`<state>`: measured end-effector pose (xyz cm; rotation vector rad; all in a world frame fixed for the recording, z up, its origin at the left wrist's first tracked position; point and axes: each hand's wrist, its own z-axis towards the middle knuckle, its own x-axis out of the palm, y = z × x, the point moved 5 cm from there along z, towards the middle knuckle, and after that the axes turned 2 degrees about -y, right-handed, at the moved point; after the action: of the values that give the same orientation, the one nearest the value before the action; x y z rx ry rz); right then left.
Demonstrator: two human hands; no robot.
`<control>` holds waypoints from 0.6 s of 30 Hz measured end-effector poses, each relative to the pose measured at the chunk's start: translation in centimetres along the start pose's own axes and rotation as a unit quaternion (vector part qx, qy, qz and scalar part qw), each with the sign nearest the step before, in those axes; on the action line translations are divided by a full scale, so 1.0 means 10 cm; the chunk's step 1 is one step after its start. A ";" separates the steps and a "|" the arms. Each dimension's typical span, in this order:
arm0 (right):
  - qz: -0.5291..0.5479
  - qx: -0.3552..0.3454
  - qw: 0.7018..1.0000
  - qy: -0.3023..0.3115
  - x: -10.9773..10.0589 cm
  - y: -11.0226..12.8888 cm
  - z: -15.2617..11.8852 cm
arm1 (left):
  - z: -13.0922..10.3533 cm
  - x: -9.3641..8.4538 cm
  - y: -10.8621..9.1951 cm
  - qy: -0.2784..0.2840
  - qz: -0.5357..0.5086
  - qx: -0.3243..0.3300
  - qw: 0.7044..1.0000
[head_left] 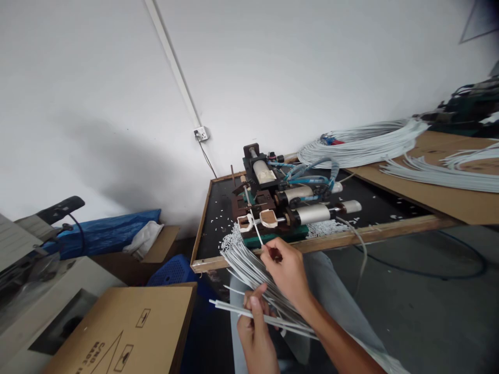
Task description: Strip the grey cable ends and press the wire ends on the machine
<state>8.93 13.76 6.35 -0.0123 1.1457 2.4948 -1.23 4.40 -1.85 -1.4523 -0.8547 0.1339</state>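
Note:
My right hand [286,267] pinches a single white wire [256,231], whose far end reaches into the small machine [253,200] on the black-topped table. Lower down, my left hand [255,322] is closed around a few white wires [230,307] that stick out to the left. A thick bundle of white wires [244,262] lies between the table edge and my lap, passing under both hands. Short white cut pieces [327,228] are scattered around the machine's base.
Coiled white wires [362,143] and cardboard [448,197] lie on the table's right part. The wooden table rim [374,228] runs in front. At left are a cardboard box [136,322], a blue basket [171,272] and a grey-white machine [74,296].

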 end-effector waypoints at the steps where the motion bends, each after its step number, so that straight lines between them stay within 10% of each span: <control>1: -0.001 0.001 1.000 -0.001 0.01 -0.01 0.00 | -0.02 0.01 -0.02 -0.006 0.000 0.004 1.000; 18: 0.008 0.001 1.000 0.007 0.06 -0.10 0.04 | -0.06 0.06 -0.07 -0.015 -0.019 0.031 0.999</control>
<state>8.77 14.87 5.81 -0.0203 1.1593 2.5105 -0.73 4.10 -0.85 -1.3784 -0.8960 0.1524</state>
